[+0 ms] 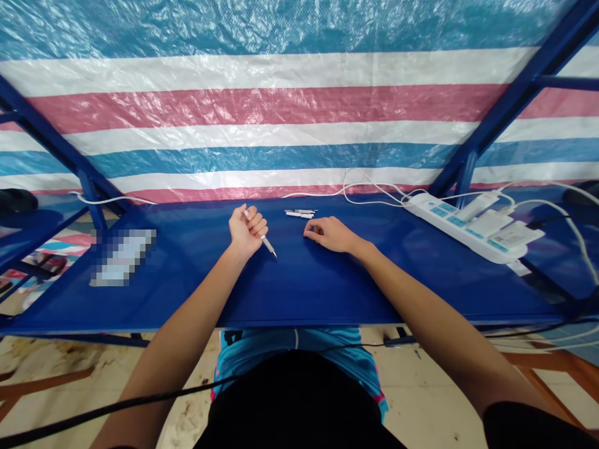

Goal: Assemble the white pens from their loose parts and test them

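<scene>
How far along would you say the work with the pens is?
No finished step is clearly visible. In hand, a white pen is gripped by the left hand. Left untouched, the other pens lie together on the blue table, near the right hand.

1. Beyond both the left hand [248, 232] and the right hand [332, 235], wrinkled plastic sheeting [281, 106] hangs like a wall, striped blue, white and pinkish red.
2. Slanting blue metal posts rise to the left of the left hand [51, 146] and to the right of the right hand [503, 112].
3. Under both hands lies a glossy blue tabletop [304, 293].
4. Nearer the wearer than the hands, below table level, the pale floor [416, 399] shows dark stains.
5. Brown wooden furniture [552, 362] stands low, rightward of the right hand.
6. Light glints whitely off the sheeting, brightest above the hands.
</scene>
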Tool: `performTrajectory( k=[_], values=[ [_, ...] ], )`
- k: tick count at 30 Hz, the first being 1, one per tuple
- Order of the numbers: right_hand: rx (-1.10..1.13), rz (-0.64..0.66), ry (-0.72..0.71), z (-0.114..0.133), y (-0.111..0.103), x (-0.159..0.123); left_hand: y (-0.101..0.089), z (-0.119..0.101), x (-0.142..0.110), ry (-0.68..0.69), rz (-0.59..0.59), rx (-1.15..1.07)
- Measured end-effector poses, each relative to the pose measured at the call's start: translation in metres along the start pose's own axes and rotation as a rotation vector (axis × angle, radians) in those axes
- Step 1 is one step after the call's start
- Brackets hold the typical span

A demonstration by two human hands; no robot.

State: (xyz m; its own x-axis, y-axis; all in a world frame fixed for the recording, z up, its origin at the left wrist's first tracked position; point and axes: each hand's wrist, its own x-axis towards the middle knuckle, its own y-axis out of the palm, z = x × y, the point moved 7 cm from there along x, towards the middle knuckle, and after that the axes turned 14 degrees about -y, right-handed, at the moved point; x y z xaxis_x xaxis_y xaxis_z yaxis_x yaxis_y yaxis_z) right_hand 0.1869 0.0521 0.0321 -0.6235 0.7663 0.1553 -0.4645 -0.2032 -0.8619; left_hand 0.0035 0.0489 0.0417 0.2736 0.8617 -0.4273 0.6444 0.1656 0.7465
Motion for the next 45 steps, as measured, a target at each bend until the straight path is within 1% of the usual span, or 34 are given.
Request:
performTrajectory(
  k=[7,12,22,35,39,45],
  values=[
    [-0.009,-0.009,-0.021,0.001,0.000,0.000,0.000,0.000,0.000,0.004,-0.010,0.011],
    [-0.020,0.005,0.016,0.000,0.000,0.000,0.000,0.000,-0.001,0.014,-0.020,0.016],
    [-0.021,-0.012,-0.046,-0.001,0.000,0.000,-0.003,-0.001,0.003,-0.002,0.011,0.003],
    [0.006,0.001,0.012,0.001,0.000,-0.001,-0.001,-0.003,0.001,-0.006,0.013,-0.022],
    [0.008,0.000,0.002,0.001,0.000,-0.001,-0.003,-0.010,0.001,-0.010,0.015,-0.003],
    [0.002,-0.006,-0.033,0.001,0.001,0.000,-0.015,-0.030,-0.002,0.059,-0.056,0.035]
  ],
)
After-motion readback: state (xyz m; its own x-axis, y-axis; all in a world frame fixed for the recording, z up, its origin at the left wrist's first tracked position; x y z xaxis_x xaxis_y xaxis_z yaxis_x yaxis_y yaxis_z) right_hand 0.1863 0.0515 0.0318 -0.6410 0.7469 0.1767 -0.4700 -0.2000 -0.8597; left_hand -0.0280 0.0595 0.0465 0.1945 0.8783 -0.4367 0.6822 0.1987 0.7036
